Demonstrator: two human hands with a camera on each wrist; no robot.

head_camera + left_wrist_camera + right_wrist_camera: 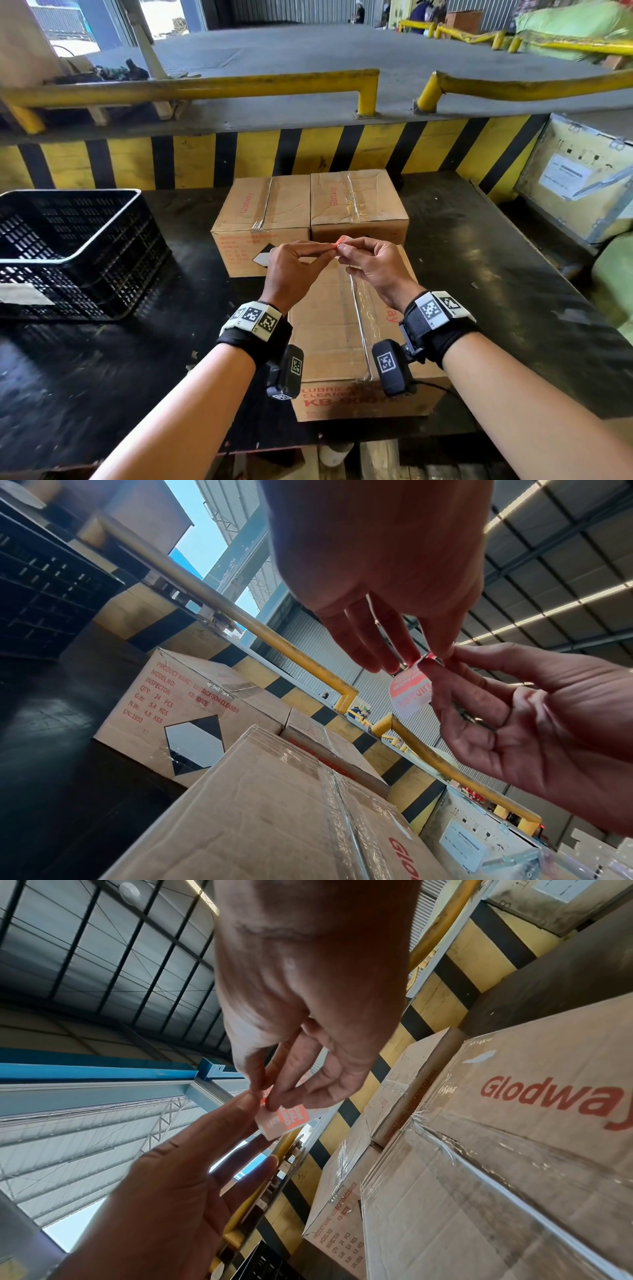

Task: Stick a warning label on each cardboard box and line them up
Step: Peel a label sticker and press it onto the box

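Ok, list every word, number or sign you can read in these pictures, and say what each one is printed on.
"Glodway": top of the near brown cardboard box.
"PRODUCT NAME: LUBRICATION CLEANER", "QTY: 24 PCS", "G.W: 5.4 KGS", "N.W: 4.8 KGS", "UN:1950": side of the far left cardboard box.
Black and white diamond sign: same side.
Red and white warning label, pinched by left hand and right hand: print too blurred.
White sheet on the wooden crate: too small.

Your passage is open along the table's right edge; the black crate blocks its left edge.
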